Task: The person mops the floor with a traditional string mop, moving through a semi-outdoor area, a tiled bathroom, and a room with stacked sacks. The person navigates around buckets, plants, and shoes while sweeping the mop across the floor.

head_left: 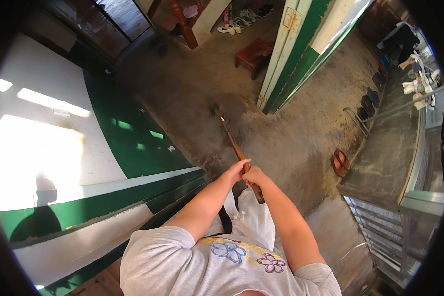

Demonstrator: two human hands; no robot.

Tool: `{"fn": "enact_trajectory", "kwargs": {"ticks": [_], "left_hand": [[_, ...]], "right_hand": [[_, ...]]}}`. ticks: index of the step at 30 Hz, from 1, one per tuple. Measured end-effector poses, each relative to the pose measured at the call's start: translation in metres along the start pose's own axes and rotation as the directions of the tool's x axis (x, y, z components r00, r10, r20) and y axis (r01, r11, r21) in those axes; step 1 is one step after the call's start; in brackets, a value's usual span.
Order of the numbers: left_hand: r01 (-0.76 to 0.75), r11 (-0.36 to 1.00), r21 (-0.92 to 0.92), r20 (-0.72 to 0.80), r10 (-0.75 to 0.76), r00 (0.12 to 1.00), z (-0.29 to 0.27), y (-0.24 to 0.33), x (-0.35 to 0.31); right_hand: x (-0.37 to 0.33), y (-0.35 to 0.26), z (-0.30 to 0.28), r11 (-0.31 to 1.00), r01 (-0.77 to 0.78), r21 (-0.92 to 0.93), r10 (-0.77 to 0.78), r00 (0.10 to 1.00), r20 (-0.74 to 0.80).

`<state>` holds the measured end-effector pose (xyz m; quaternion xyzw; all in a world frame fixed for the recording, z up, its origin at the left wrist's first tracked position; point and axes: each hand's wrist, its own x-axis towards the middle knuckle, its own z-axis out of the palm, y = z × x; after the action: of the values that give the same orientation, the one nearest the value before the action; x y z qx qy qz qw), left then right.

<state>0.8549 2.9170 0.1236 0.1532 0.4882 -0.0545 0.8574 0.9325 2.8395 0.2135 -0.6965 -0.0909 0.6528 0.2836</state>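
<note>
Both my hands are closed around a long wooden handle [235, 144], which slants away from me over the concrete floor. My left hand [237, 170] grips it just ahead of my right hand [254, 176], and the two nearly touch. The thick brown butt end sticks out behind my right hand, close to my white trousers [261, 217]. At the far end the handle has a pale tip, with something dark against the floor there; its shape cannot be made out.
A green-and-white wall [128, 143] runs along my left. Ahead stand a low wooden stool [253, 56] and a green-and-white door post [286, 54]. Brown sandals [340, 163] lie at right beside a concrete ledge [380, 167]. More shoes [241, 22] sit at the back.
</note>
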Motion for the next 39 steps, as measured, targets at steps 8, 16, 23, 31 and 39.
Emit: {"fn": "enact_trajectory", "kwargs": {"ticks": [8,16,23,31,39], "left_hand": [[0.059,0.992,0.109,-0.24,-0.031,0.97,0.013,0.161,0.059],[-0.063,0.937,0.342,-0.126,0.112,0.986,-0.024,0.407,0.127],[0.096,0.785,0.612,-0.279,0.101,0.955,0.001,0.602,0.172],[0.1,0.516,0.851,-0.219,0.175,0.96,0.095,0.713,0.25],[0.182,0.202,0.962,-0.207,0.11,0.972,0.227,0.864,0.304]], "right_hand": [[0.039,-0.132,-0.029,0.862,-0.304,0.405,0.16,0.922,0.352],[0.191,-0.319,-0.009,0.652,-0.328,0.683,0.116,0.934,0.338],[0.287,-0.471,-0.017,0.315,-0.362,0.877,0.008,0.925,0.379],[0.346,-0.554,-0.113,0.132,-0.304,0.943,-0.095,0.944,0.317],[0.405,-0.687,-0.212,-0.211,-0.302,0.93,-0.265,0.933,0.243]]}}
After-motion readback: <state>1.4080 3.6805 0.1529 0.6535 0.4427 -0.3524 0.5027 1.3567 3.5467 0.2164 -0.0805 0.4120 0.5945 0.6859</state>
